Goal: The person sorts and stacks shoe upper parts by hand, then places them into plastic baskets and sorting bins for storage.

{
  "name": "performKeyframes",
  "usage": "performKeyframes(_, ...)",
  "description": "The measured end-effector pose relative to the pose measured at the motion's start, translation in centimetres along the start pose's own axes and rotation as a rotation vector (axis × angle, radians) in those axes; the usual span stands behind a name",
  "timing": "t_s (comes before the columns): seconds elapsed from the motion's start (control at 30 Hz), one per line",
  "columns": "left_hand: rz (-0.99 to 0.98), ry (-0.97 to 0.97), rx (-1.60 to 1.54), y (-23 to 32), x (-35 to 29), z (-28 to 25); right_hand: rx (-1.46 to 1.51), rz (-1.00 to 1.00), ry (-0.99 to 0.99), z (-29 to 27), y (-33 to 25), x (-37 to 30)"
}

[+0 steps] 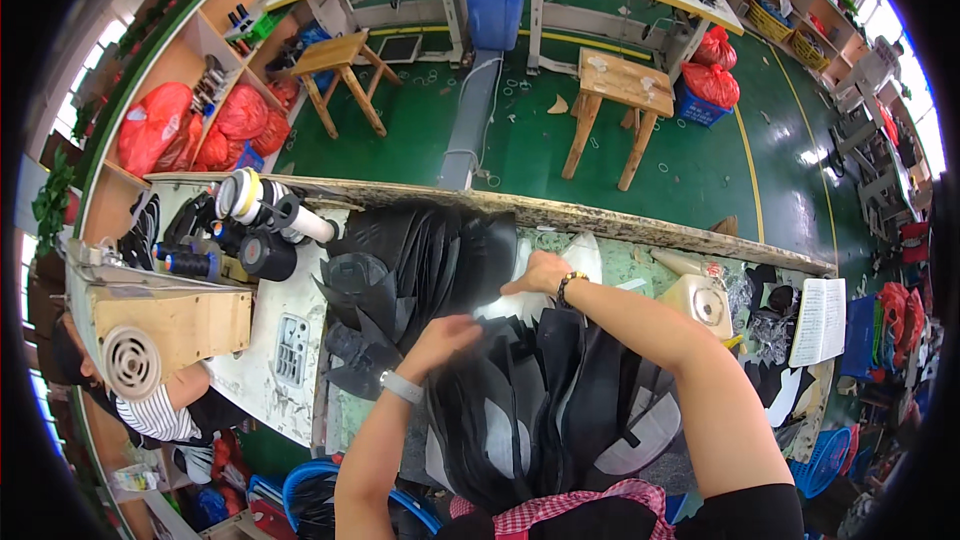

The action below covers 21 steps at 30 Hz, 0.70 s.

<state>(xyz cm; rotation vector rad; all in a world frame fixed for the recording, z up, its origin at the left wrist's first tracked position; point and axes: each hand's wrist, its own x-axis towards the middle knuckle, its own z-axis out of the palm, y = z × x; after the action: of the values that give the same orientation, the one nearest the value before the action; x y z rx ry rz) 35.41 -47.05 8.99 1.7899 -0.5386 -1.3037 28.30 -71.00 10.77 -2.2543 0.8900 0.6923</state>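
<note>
Thin black panels [560,355], some pale-faced, stand fanned in a bunch right in front of you. Your left hand [445,342] blurs at their upper left; can't tell its grip. Your right hand [540,274] bends over their far end, thumb out, hold unclear. Stained green table [630,262]; wooden stools [625,83] beyond.
</note>
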Motion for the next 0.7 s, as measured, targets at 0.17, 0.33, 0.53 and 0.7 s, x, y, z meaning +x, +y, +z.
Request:
performKeyframes(0.17, 0.041, -0.123, 0.087, 1.5, 1.3, 0.6, 0.166, -0.121, 0.122, 2.7, 0.2, -0.3)
performKeyframes(0.33, 0.165, -0.080, 0.315, 2.1, 1.0, 0.0, 0.097, -0.405, 0.030, -7.6, 5.0, -1.2)
performKeyframes(0.53, 0.253, -0.175, 0.607, 3.9, 3.1, 0.4, -0.380, -0.600, -0.237, -9.4, 8.0, 0.8)
performKeyframes(0.7, 0.480, -0.027, 0.676, 4.2, 5.8, 1.6, -0.397, -0.612, -0.285, -7.8, 6.7, 0.4)
